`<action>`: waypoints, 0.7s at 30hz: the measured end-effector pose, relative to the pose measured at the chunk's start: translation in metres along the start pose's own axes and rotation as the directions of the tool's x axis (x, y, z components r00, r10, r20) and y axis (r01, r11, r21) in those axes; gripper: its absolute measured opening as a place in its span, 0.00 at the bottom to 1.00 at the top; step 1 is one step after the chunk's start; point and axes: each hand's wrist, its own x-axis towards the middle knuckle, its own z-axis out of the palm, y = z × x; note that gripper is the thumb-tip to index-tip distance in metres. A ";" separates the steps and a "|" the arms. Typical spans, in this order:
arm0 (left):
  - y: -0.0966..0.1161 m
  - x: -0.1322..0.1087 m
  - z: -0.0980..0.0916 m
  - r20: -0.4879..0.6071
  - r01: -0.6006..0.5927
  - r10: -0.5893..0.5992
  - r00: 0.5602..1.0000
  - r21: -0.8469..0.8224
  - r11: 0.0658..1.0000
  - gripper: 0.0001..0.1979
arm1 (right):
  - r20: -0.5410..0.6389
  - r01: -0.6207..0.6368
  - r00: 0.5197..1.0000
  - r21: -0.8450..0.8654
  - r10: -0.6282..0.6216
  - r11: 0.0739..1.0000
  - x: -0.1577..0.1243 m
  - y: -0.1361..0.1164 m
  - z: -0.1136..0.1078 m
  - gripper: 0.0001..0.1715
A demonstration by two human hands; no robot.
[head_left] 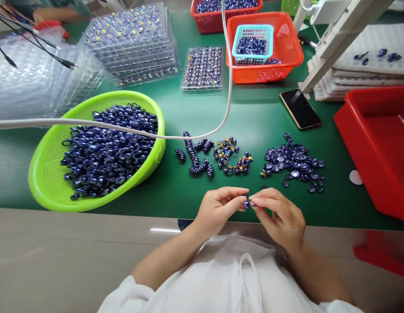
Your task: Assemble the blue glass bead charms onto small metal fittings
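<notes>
Close to the table's front edge, my left hand (216,208) pinches a small glossy dark-blue ring-like piece with a round ball (246,204). My right hand (283,215) meets it from the other side, thumb and forefinger pressed together at the piece; whether a second part sits between those fingertips is too small to tell. Beyond my hands lie rows of stacked dark rings (192,154), a cluster of dark pieces with yellow glints (226,152), and a loose heap of flat dark-blue discs (295,163).
A green basket (161,117) full of dark rings stands left. White cable (176,137) crosses above the table. Behind are stacked clear trays (137,56), an orange basket (286,65), a phone (299,108) and a lamp post (332,48). A red bin (368,143) stands right.
</notes>
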 end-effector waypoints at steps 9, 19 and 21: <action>-0.002 -0.001 -0.003 0.042 -0.117 0.113 0.993 0.103 0.988 0.11 | -0.024 -0.039 0.999 -0.033 0.038 0.999 0.003 0.001 0.001 0.23; -0.004 0.000 -0.005 0.055 -0.166 0.160 0.986 0.157 0.974 0.11 | -0.021 -0.061 0.998 -0.057 0.060 0.996 0.003 0.002 0.001 0.19; -0.006 0.000 -0.006 0.068 -0.201 0.191 0.979 0.191 0.961 0.10 | -0.018 -0.060 0.998 -0.059 0.059 0.996 0.003 0.002 0.001 0.19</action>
